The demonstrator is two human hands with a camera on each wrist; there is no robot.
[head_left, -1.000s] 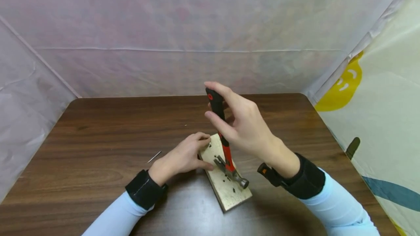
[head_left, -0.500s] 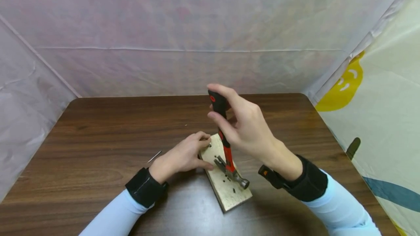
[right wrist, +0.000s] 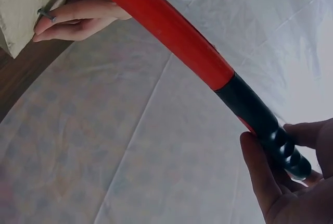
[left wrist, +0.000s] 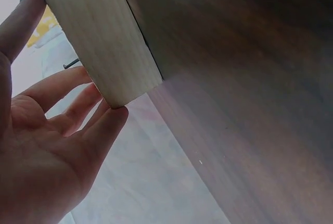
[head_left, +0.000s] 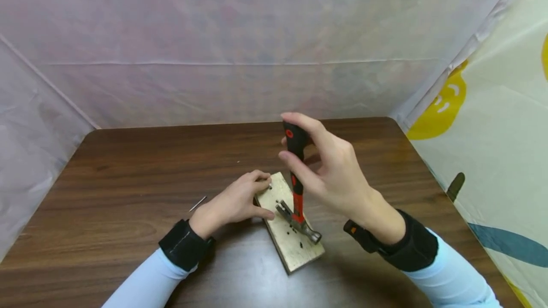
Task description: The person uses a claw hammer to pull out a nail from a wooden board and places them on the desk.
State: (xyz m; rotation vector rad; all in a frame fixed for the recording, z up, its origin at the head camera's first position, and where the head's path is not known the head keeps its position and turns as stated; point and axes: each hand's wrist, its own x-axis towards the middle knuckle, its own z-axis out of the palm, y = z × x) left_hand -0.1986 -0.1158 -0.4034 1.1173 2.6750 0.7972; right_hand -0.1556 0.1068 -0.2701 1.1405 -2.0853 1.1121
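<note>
In the head view my right hand [head_left: 331,170] grips the black end of a claw hammer [head_left: 298,203], thumb on one side and fingers on the other. The hammer stands nearly upright, its metal head [head_left: 309,234] low over a pale wooden board [head_left: 299,256], claw toward the left. My left hand [head_left: 239,198] holds the board along its left side and far corner. Seen from the left wrist, its fingertips touch the board's edge [left wrist: 99,31]. A nail [right wrist: 47,14] sticks out of the board beside the left fingers in the right wrist view. Several dark nails or holes dot the board.
A loose thin metal nail or pin [head_left: 198,203] lies on the brown wooden table [head_left: 128,170], left of the left hand. Pale fabric walls [head_left: 214,89] rise behind the table and at both sides. Black straps with small devices circle both wrists.
My right hand has swung the hammer's handle end to the right, making it more upright. The hammer head stays over the board, and the left hand keeps its place on it.
</note>
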